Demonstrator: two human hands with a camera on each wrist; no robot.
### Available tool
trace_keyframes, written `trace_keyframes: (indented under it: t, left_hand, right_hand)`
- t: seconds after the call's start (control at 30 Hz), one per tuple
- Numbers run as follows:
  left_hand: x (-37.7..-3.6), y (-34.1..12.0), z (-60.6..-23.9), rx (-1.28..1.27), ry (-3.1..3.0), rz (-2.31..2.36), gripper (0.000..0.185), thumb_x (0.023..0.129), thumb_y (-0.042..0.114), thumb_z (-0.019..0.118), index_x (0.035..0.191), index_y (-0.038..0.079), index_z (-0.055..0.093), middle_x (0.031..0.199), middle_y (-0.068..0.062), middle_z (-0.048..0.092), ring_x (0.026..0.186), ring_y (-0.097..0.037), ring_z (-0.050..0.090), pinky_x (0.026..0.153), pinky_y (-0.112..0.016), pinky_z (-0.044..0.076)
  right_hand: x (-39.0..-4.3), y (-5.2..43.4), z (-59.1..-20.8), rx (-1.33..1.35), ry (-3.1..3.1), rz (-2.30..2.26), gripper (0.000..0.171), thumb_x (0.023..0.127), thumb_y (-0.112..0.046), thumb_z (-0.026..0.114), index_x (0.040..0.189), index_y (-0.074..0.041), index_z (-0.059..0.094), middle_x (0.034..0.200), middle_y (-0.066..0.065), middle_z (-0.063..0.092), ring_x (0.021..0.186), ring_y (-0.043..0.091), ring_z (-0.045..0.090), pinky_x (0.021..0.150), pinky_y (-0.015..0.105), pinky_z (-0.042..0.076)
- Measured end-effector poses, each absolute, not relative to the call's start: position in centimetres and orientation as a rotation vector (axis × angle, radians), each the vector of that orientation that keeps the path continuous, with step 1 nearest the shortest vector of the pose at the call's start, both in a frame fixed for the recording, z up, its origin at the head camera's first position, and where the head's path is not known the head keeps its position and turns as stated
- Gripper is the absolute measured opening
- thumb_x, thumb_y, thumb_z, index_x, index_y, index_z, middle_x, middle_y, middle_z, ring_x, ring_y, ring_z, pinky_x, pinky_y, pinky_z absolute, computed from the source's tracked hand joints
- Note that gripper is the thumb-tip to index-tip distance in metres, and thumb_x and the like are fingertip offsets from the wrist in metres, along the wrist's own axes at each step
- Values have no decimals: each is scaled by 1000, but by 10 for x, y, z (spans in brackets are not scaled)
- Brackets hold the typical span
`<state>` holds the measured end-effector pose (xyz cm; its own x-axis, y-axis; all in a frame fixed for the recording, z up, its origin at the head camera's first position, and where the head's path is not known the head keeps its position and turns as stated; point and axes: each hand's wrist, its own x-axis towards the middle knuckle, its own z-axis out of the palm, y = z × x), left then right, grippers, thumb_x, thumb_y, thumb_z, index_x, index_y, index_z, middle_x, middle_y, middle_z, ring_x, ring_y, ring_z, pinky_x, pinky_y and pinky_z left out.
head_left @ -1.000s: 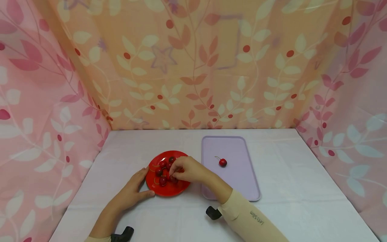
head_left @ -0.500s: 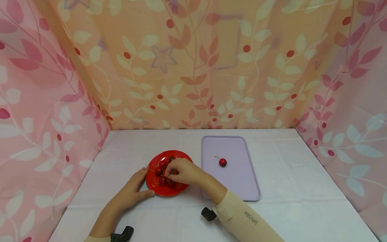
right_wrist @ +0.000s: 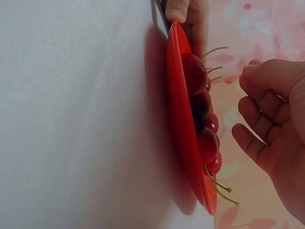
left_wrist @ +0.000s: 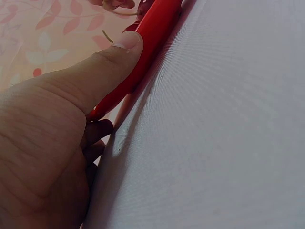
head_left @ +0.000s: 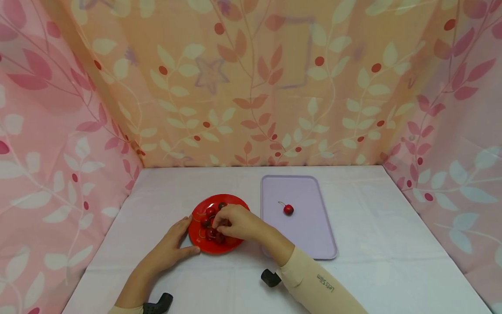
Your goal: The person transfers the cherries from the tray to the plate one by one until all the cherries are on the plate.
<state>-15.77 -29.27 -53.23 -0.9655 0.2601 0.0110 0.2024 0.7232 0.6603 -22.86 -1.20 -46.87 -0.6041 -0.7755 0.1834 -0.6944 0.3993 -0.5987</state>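
Note:
A red plate [head_left: 213, 249] with several dark cherries [head_left: 209, 212] sits on the white table, left of centre. My left hand [head_left: 184, 237] grips its left rim. In the left wrist view the thumb [left_wrist: 112, 59] lies on the plate's edge [left_wrist: 152, 33] with fingers tucked below. My right hand [head_left: 219, 224] hovers over the cherries, fingers curled downward. In the right wrist view those fingers [right_wrist: 259, 112] stand just off the cherries [right_wrist: 200, 105], and I see nothing between them. One red cherry with a stem [head_left: 288, 209] lies on a lilac tray [head_left: 310, 237] to the right.
Floral pink and orange curtains wall in the table on the left, back and right. White cloth lies bare right of the tray [head_left: 376, 226] and behind the plate. Black wrist mounts [head_left: 158, 303] show near the front edge.
My right hand has slid a little left and nearer across the plate, now covering more of the cherries. The left hand, the plate and the tray cherry have stayed put.

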Motion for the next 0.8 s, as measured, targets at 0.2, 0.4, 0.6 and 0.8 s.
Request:
trace_keyframes:
  t: [0.2,0.4,0.6,0.8]
  left_hand:
    - [-158,-293,-531,367,2836,1071,107,81,58,80,164,17,26,168,-13,26,155,-41,19,117,-70,27]
    - [-158,-292,-530,350,2822,1072,108,81,57,80,164,15,26,169,-15,25,155,-42,18,118,-69,25]
    - [-157,-290,-530,324,2809,1077,109,80,57,81,164,15,26,169,-15,24,155,-42,18,118,-69,24]
    - [-156,-289,-529,319,2818,1064,110,80,58,80,164,14,25,169,-16,24,156,-42,17,119,-69,23]
  right_hand:
    - [-228,-5,-462,-1344,2544,-967,10,94,-17,75,103,-21,76,97,-17,68,93,0,56,81,12,52]
    - [-228,4,-456,-1337,2575,-921,10,95,-17,74,104,-22,76,99,-17,69,99,1,58,90,17,52]
    - [-228,13,-452,-1319,2609,-881,10,95,-15,72,104,-19,77,98,-15,69,100,4,59,94,21,52]
    - [-227,24,-445,-1278,2629,-895,11,96,-14,70,103,-20,76,100,-15,68,102,6,58,94,22,52]
